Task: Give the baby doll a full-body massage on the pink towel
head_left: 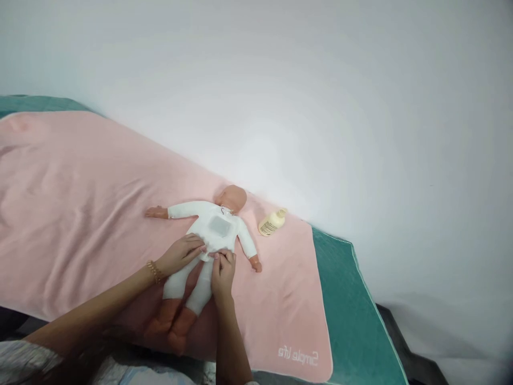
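Note:
A baby doll (pixel 220 226) with a white cloth body and tan head, hands and feet lies on a pink blanket (pixel 108 214). A grey rectangular patch (pixel 219 226) sits on its torso. My left hand (pixel 181 255) bends over the doll's lower torso, fingertips closed on the white cloth; a gold bracelet circles that wrist. Beside it, my right hand (pixel 224 271) has curled fingers pinching the cloth at the doll's waist, above one leg. My fingers hide the cloth between them, and the doll's feet are in shadow near me.
A pale yellow bottle (pixel 271 222) with a printed label lies tilted right of the doll, close to the white wall (pixel 280 107). Beneath the blanket, a green cover (pixel 344 299) shows at the right. A dark edge (pixel 412 353) stands beyond it.

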### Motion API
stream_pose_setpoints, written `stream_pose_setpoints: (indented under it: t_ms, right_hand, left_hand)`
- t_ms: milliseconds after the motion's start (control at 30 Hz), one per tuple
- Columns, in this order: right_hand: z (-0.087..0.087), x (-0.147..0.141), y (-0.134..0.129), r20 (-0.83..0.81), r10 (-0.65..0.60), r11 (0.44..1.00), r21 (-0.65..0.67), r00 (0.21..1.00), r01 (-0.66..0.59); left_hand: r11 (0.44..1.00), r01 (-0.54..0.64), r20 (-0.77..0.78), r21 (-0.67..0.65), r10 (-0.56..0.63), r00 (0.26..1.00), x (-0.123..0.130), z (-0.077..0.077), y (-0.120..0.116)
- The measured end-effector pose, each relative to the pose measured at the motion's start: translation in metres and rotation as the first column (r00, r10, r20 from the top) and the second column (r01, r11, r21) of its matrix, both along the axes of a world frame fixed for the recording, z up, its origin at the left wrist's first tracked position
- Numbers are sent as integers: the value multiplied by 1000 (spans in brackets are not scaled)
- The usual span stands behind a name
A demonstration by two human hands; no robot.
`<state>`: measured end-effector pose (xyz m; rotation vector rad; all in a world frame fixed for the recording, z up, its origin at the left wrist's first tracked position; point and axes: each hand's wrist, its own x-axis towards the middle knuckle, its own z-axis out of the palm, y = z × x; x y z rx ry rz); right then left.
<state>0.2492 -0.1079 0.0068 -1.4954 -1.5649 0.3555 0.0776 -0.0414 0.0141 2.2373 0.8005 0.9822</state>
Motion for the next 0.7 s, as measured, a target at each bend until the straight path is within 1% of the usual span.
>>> stream_pose_setpoints:
  t_ms: [133,233,300,433,500,567,700]
  right_hand:
    - [7,2,3,-13,1,999,37,1000,0]
    - [11,4,7,-8,-10,998,65,1000,11]
    - [11,4,9,-2,-14,999,50,1000,14]
    - [4,4,11,-18,-23,1000,-6,1000,22]
    - [3,4,11,-34,-29,999,-16,999,28]
    - [4,4,12,-42,-24,999,-24,999,23]
    - [15,4,15,-53,-24,1000,-12,998,23]
  left_hand:
    - [999,-11,47,44,9,999,-2,4,2]
    - [997,-27,63,77,23,998,-1,4,7]
    - [998,-27,51,63,23,998,-1,0,10]
    - [1000,-11,33,11,11,999,1,-11,14]
    - [1000,-8,30,-5,8,1000,2,-13,14]
    - [1000,-4,31,-7,4,1000,2,-12,15]
    - [999,-29,57,41,27,998,1,-2,17]
